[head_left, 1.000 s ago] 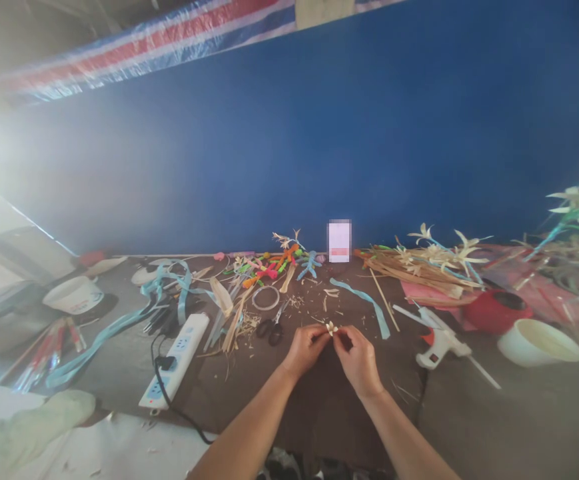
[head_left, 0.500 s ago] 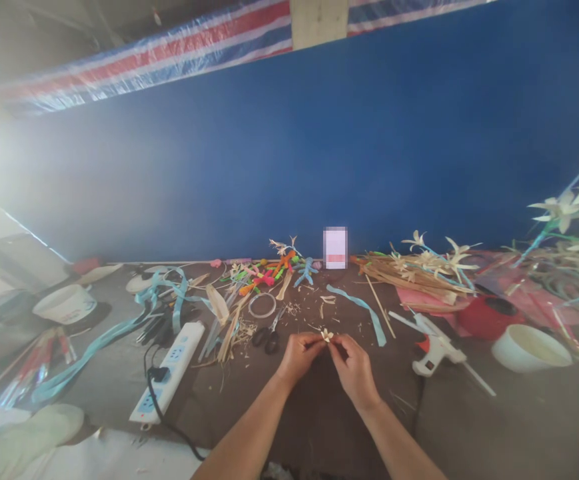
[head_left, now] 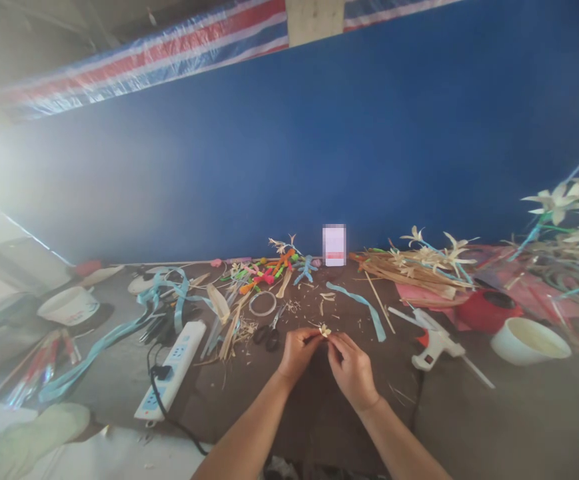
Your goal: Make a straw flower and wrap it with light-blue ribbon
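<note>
A small cream-coloured flower [head_left: 324,331] is pinched between the fingertips of both hands, just above the dark table. My left hand [head_left: 298,353] grips it from the left with closed fingers. From the right, my right hand [head_left: 352,367] closes on it, thumb against fingers. The flower's stem, if it has one, is hidden by the fingers. Just left of my left hand lie black-handled scissors [head_left: 272,333]. Beyond the hands are pale scraps [head_left: 327,297] and a light blue ribbon strip [head_left: 364,307].
A white glue gun [head_left: 439,343] and a white bowl [head_left: 530,341] are at the right. Cream flowers [head_left: 452,252] lie on dried strips behind them. On the left are a power strip [head_left: 172,373], blue ribbon [head_left: 94,357] and a white cup [head_left: 68,304]. A clear ring [head_left: 262,304] lies mid-table.
Both hands and the flower have shifted very slightly up and left in the picture, along with a small shift of the view. The grip looks the same.
</note>
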The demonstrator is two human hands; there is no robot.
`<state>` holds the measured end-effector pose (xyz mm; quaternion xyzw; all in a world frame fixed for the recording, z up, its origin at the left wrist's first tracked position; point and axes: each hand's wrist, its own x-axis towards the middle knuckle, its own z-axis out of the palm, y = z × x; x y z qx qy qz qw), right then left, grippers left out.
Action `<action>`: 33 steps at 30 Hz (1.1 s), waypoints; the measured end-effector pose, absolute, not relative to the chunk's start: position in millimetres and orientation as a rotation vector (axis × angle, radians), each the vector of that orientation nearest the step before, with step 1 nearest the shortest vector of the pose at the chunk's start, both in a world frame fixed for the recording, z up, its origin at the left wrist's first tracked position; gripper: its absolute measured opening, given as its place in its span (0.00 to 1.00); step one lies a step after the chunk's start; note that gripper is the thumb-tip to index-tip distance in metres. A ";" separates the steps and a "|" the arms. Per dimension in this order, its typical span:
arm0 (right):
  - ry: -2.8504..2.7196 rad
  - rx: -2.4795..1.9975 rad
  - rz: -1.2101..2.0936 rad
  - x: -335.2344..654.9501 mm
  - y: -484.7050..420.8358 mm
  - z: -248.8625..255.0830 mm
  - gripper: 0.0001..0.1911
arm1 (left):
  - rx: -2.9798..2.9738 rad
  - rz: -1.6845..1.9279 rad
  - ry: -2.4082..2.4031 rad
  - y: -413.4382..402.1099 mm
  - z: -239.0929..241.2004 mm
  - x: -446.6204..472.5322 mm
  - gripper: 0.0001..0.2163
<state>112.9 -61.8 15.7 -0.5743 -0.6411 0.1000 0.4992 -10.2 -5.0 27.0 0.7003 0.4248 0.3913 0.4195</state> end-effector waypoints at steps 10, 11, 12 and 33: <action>-1.601 -1.446 0.157 113.1 -63.1 17.3 0.13 | 1.819 1.013 1.092 -7.8 29.6 -9.3 0.09; -1.592 -1.444 0.162 113.4 -63.0 17.2 0.13 | 1.824 1.015 1.090 -7.9 29.4 -9.3 0.09; -1.583 -1.439 0.166 113.5 -62.9 17.2 0.13 | 1.830 1.014 1.086 -8.1 29.3 -9.3 0.09; -1.532 -1.342 0.345 111.0 -64.6 15.6 0.16 | 1.673 1.013 1.078 -4.9 33.1 -9.5 0.08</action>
